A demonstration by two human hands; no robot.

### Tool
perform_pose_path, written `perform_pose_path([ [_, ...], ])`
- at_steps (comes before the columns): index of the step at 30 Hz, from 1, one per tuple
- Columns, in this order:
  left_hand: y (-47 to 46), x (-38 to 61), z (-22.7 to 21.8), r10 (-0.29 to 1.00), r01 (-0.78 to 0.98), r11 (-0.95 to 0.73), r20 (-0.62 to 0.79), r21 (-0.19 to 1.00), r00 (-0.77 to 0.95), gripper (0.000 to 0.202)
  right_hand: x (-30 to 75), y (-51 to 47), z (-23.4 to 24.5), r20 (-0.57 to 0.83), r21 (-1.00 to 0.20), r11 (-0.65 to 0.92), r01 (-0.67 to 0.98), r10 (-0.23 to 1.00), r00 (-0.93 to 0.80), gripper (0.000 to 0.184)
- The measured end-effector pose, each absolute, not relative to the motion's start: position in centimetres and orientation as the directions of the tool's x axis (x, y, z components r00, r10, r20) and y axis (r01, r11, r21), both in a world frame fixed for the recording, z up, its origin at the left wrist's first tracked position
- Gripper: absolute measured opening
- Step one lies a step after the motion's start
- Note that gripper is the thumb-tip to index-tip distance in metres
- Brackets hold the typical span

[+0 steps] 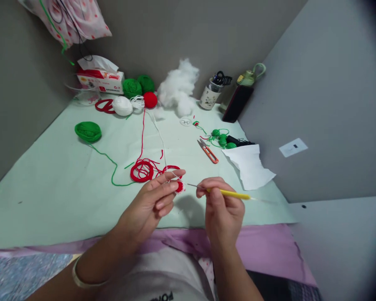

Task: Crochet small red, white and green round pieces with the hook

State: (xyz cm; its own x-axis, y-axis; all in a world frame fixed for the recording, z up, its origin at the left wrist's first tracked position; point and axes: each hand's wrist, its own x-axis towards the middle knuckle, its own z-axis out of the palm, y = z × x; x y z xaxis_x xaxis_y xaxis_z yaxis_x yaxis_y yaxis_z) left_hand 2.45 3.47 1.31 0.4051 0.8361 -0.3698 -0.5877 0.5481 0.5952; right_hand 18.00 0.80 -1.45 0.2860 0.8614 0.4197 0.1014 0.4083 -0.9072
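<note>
My left hand [155, 200] pinches a small red and white crochet piece [179, 186] between thumb and fingers, with white yarn running over the forefinger. My right hand [221, 205] grips a yellow-handled crochet hook [228, 193], whose metal tip points left into the piece. Red yarn [143, 169] lies coiled on the pale green table [50, 184] just beyond my left hand, and its strand leads back to a red yarn ball [150, 100].
Green yarn [88, 131] lies at the left, with more green and white balls, a tissue box [100, 79] and white stuffing [178, 88] at the back. Orange snips [208, 151], green crochet bits [222, 139], white paper [250, 166], a cup and a bottle stand at right.
</note>
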Motion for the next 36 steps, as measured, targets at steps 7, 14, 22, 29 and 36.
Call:
perform_pose_path([
  [7, 3.0, 2.6, 0.9, 0.901, -0.499, 0.41, -0.254, 0.764, 0.351, 0.03, 17.3, 1.1, -1.7, 0.258, -0.946, 0.292, -0.14, 0.941, 0.218, 0.014],
  [14, 3.1, 2.4, 1.2, 0.869, -0.482, 0.469, -0.29, 0.74, 0.401, 0.038, 17.8, 1.3, -1.2, 0.202, -0.922, 0.243, -0.301, 0.966, 0.162, 0.019],
  [22, 3.2, 2.2, 1.6, 0.839, -0.459, 0.518, -0.325, 0.722, 0.436, 0.061, 17.7, 1.1, -1.1, 0.326, -0.918, 0.355, -0.176, 0.929, 0.176, 0.017],
  [29, 3.3, 1.9, 1.5, 0.796, -0.49, 0.58, -0.324, 0.651, 0.511, 0.044, 18.6, 1.8, -0.6, 0.115, -0.908, 0.163, -0.386, 0.983, 0.144, 0.024],
  [36, 3.0, 2.7, 1.0, 0.916, -0.433, 0.371, -0.246, 0.821, 0.318, 0.046, 17.6, 1.0, -1.5, 0.356, -0.921, 0.377, -0.101, 0.917, 0.179, 0.016],
])
